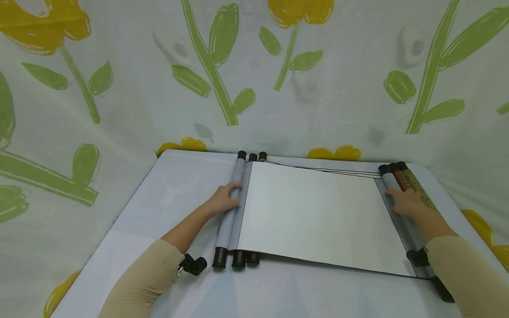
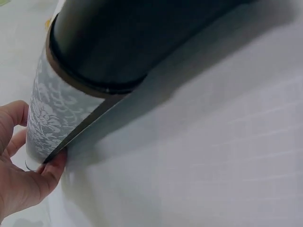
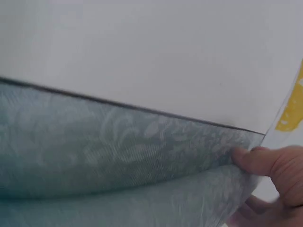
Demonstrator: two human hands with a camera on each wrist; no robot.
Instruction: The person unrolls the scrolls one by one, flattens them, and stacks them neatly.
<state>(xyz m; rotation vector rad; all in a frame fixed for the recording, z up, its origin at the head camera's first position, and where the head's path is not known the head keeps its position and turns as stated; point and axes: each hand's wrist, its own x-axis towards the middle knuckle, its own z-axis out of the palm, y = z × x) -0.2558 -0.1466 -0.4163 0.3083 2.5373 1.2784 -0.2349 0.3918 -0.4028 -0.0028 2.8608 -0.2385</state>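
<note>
A hanging scroll [image 1: 314, 216] lies spread on the table, its blank white sheet framed by grey-blue floral borders. My left hand [image 1: 223, 199] grips its left roll [image 1: 227, 225]; in the left wrist view thumb and fingers wrap round the patterned roll [image 2: 57, 113], beyond a large black end knob [image 2: 104, 42]. On the other side my right hand [image 1: 406, 203] holds the right roll [image 1: 390, 181]. The right wrist view has its thumb on the floral border [image 3: 118, 146] and the other fingers partly hidden behind the roll.
Black end knobs [image 1: 239, 260] of more rolls poke out under the sheet's left side. A brown roll [image 1: 403, 181] and a green patterned roll [image 1: 416, 187] lie at the right. Thin dark cords [image 1: 318, 169] cross the back edge. Flowered cloth [image 1: 278, 110] surrounds the white table [image 1: 171, 185].
</note>
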